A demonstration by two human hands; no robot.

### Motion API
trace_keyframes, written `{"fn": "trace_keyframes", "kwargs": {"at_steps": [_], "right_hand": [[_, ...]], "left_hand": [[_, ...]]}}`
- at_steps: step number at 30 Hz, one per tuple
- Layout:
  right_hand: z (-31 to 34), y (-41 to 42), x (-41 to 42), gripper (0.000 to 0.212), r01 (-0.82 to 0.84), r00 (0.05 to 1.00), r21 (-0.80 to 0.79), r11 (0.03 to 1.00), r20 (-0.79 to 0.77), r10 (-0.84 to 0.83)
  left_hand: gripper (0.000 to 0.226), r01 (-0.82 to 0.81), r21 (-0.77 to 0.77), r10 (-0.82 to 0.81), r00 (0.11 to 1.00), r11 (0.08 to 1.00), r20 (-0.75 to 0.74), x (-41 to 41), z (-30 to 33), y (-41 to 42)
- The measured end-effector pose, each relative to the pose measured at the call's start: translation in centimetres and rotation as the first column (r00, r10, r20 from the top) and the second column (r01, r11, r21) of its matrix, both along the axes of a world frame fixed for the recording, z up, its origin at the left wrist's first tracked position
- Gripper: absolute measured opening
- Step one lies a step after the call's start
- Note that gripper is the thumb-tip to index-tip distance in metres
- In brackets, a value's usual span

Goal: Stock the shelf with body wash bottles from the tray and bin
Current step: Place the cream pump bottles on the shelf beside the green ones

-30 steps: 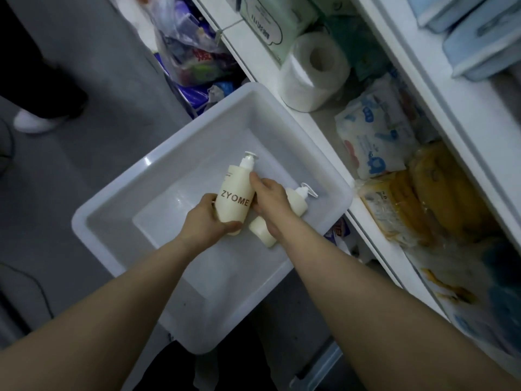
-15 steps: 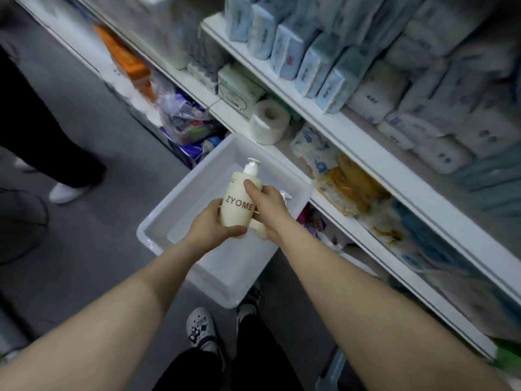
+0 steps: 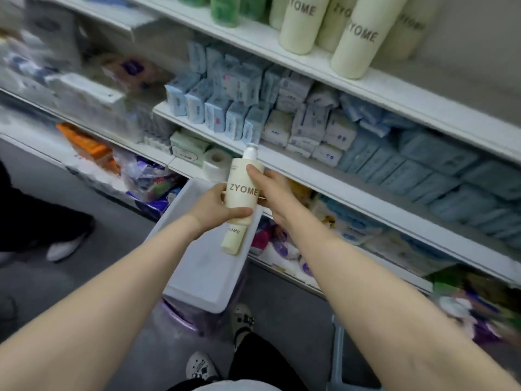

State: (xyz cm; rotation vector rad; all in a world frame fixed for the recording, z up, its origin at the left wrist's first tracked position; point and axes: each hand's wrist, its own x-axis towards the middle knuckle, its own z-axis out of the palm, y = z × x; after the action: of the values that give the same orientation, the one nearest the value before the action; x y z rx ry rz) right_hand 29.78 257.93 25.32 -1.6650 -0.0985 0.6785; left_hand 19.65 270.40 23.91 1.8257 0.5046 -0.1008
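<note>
White tray (image 3: 208, 277) below hands, its right edge hard against lower shelf front. Left hand (image 3: 214, 207) grips upright ZYOME bottle (image 3: 244, 190) above tray. Right hand (image 3: 270, 190) curls round second bottle (image 3: 232, 241) behind. Bare shelf ledge (image 3: 439, 108) upper right of tray.

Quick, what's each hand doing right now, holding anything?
Left hand: grips the upright ZYOME bottle.
Right hand: holds a second ZYOME bottle, index finger on the upright one.
</note>
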Motion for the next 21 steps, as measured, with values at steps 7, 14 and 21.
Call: {"fn": "trace_keyframes", "kwargs": {"at_steps": [7,14,21], "right_hand": [[7.9,-5.0,1.3,0.033,0.145,0.980,0.094,0.985,0.124,-0.156],[15.4,-10.7,4.5,0.045,0.203,0.927,0.150,0.968,0.290,-0.239],[20.3,-15.6,9.5,0.050,0.209,0.885,0.173,0.962,0.384,-0.262]], "left_hand": [[0.076,0.087,0.128,-0.106,0.984,0.988,0.143,3.6,7.2,-3.9],[0.075,0.127,0.236,-0.195,0.936,0.963,0.294,8.4,14.3,-9.1],[0.068,0.153,0.234,-0.244,0.870,0.960,0.429,13.8,18.5,-13.4]]}}
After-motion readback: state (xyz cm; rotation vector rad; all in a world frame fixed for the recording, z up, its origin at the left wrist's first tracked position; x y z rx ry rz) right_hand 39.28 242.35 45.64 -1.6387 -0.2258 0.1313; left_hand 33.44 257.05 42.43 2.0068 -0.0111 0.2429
